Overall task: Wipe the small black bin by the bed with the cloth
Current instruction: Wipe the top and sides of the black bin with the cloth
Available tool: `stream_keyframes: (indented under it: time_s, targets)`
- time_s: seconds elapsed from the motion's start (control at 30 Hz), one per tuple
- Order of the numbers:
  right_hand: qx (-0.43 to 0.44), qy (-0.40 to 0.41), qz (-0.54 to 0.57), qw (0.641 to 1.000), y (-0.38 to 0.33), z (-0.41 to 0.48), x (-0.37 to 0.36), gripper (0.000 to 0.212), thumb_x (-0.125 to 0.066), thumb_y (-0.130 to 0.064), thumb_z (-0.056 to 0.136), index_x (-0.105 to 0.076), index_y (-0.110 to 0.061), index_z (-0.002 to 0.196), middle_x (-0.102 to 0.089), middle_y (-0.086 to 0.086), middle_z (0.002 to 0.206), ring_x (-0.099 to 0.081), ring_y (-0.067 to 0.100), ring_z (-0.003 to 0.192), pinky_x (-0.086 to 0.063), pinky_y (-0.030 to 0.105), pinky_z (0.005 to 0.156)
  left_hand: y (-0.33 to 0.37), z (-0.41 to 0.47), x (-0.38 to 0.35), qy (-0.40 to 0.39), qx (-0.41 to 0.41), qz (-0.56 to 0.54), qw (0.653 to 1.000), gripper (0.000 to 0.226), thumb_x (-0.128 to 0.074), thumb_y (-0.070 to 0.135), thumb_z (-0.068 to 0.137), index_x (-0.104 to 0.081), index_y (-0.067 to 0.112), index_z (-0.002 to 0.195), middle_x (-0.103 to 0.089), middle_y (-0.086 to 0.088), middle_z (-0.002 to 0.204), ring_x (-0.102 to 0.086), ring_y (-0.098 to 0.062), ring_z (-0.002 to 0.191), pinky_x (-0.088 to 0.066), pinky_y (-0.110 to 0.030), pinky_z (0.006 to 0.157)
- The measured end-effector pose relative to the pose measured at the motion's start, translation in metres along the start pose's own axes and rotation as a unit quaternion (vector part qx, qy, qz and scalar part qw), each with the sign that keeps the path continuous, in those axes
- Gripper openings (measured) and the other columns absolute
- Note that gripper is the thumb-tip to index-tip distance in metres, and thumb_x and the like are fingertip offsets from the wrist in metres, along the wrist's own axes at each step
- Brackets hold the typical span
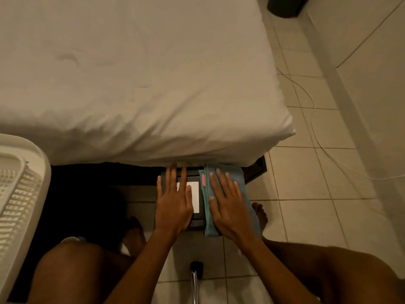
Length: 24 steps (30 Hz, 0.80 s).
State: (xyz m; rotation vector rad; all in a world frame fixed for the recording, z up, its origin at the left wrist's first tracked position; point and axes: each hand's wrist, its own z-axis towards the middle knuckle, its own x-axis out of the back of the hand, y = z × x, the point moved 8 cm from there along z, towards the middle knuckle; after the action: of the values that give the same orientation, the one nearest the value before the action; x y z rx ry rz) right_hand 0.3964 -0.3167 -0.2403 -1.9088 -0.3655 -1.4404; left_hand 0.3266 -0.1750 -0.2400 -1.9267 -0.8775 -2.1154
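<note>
You are crouched on a tiled floor (pixel 306 216) in dim light, close against the bed (pixel 131 73), whose white sheet hangs over the near edge. At your left stands a white plastic basket (pixel 19 189), which has no part in this step. The small black bin (pixel 195 223) stands on the floor between your knees, its far edge just under the overhang of the mattress, and its lid carries a white label (pixel 195 194). The blue cloth (pixel 238 174) lies folded over the right part of the lid. Your left hand (pixel 174 205) is flat with the fingers spread on the left part of the lid and holds nothing; it seems to steady the bin. Your right hand (pixel 229 207) is also flat and spread, pressing the cloth down. To wipe well, I think you should keep the left hand firm so the bin does not slide, then draw the cloth across the lid in overlapping strokes, and lift the left hand when the cloth arrives there. The sides look not yet reached.
</note>
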Motion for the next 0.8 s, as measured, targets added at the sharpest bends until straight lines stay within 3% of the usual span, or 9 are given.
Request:
stream_keyframes:
  time_s: [0.1, 0.13, 0.27, 0.4, 0.43, 0.53, 0.6, 0.67, 0.8]
  targets:
    - [-0.128, 0.049, -0.021, 0.990, 0.000, 0.010, 0.000, 0.062, -0.021, -0.041, 0.102, -0.007, -0.019, 0.159, -0.006, 0.007, 0.167, -0.002, 0.023, 0.154, -0.007, 0.049, 0.125, -0.001, 0.000, 0.002, 0.005, 0.003, 0.007, 1.000, 0.058, -0.018, 0.036, 0.103, -0.007, 0.019, 0.157, -0.007, -0.010, 0.165, -0.001, -0.020, 0.153, -0.003, -0.045, 0.124]
    - [-0.117, 0.050, -0.011, 0.992, -0.006, 0.009, -0.002, 0.062, -0.022, -0.040, 0.102, -0.008, -0.018, 0.159, -0.006, 0.007, 0.167, -0.002, 0.023, 0.154, -0.006, 0.047, 0.125, -0.002, 0.000, 0.001, 0.005, 0.003, 0.005, 1.000, 0.058, -0.019, 0.036, 0.103, -0.007, 0.020, 0.157, -0.007, -0.010, 0.165, -0.001, -0.020, 0.153, -0.003, -0.045, 0.124]
    - [0.057, -0.013, 0.011, 0.998, -0.011, 0.002, 0.003, 0.060, -0.022, -0.042, 0.104, -0.002, -0.027, 0.159, 0.005, -0.003, 0.167, 0.011, 0.015, 0.153, 0.001, 0.042, 0.125, -0.001, 0.000, 0.000, 0.001, 0.003, 0.000, 1.000, 0.059, -0.019, 0.037, 0.103, -0.004, 0.020, 0.157, -0.004, -0.008, 0.166, 0.002, -0.019, 0.153, -0.003, -0.045, 0.124]
    - [-0.118, 0.058, 0.032, 0.991, 0.011, 0.009, 0.015, 0.064, -0.020, -0.047, 0.101, -0.003, -0.025, 0.159, 0.000, 0.002, 0.167, 0.007, 0.017, 0.154, -0.003, 0.046, 0.125, -0.002, -0.001, 0.000, -0.001, 0.007, -0.006, 1.000, 0.059, -0.019, 0.038, 0.103, -0.003, 0.021, 0.157, -0.001, -0.007, 0.166, 0.004, -0.018, 0.153, -0.001, -0.045, 0.124]
    - [-0.113, 0.054, 0.018, 0.992, 0.006, 0.008, 0.012, 0.065, -0.020, -0.047, 0.102, 0.000, -0.024, 0.159, 0.003, 0.003, 0.167, 0.010, 0.019, 0.154, -0.001, 0.046, 0.125, -0.002, 0.000, 0.001, 0.000, 0.006, -0.009, 1.000, 0.059, -0.019, 0.038, 0.103, -0.002, 0.021, 0.157, 0.000, -0.007, 0.166, 0.005, -0.018, 0.153, -0.001, -0.045, 0.124]
    - [0.010, -0.003, -0.009, 1.000, -0.008, 0.000, -0.001, 0.064, -0.023, -0.044, 0.104, 0.006, -0.029, 0.158, 0.013, -0.001, 0.166, 0.018, 0.016, 0.152, 0.004, 0.045, 0.124, -0.002, -0.002, 0.002, -0.001, 0.009, -0.008, 1.000, 0.059, -0.018, 0.037, 0.103, -0.001, 0.022, 0.157, 0.000, -0.007, 0.166, 0.005, -0.017, 0.153, -0.003, -0.046, 0.124]
    - [0.035, -0.010, 0.006, 0.999, -0.005, 0.001, 0.001, 0.063, -0.026, -0.043, 0.104, 0.004, -0.031, 0.158, 0.012, -0.003, 0.167, 0.018, 0.013, 0.152, 0.002, 0.045, 0.125, -0.002, -0.001, 0.002, 0.000, 0.014, -0.009, 1.000, 0.059, -0.019, 0.037, 0.103, -0.003, 0.021, 0.157, -0.002, -0.007, 0.166, 0.003, -0.018, 0.153, -0.005, -0.047, 0.124]
    - [0.008, 0.016, 0.016, 1.000, -0.002, 0.002, 0.003, 0.062, -0.024, -0.045, 0.104, 0.000, -0.030, 0.158, 0.008, -0.001, 0.167, 0.013, 0.014, 0.153, 0.000, 0.046, 0.125, 0.000, -0.001, 0.001, -0.001, 0.013, -0.012, 1.000, 0.059, -0.020, 0.037, 0.103, -0.003, 0.021, 0.157, -0.002, -0.007, 0.166, 0.003, -0.017, 0.153, -0.006, -0.047, 0.124]
    - [-0.128, 0.088, 0.031, 0.987, 0.005, 0.001, 0.012, 0.065, -0.009, -0.053, 0.100, -0.005, -0.025, 0.159, 0.003, 0.005, 0.167, 0.011, 0.023, 0.153, -0.001, 0.050, 0.124, -0.002, 0.000, 0.001, 0.002, 0.015, -0.008, 1.000, 0.059, -0.023, 0.036, 0.104, -0.003, 0.022, 0.157, -0.003, -0.007, 0.166, 0.001, -0.018, 0.153, -0.004, -0.046, 0.124]
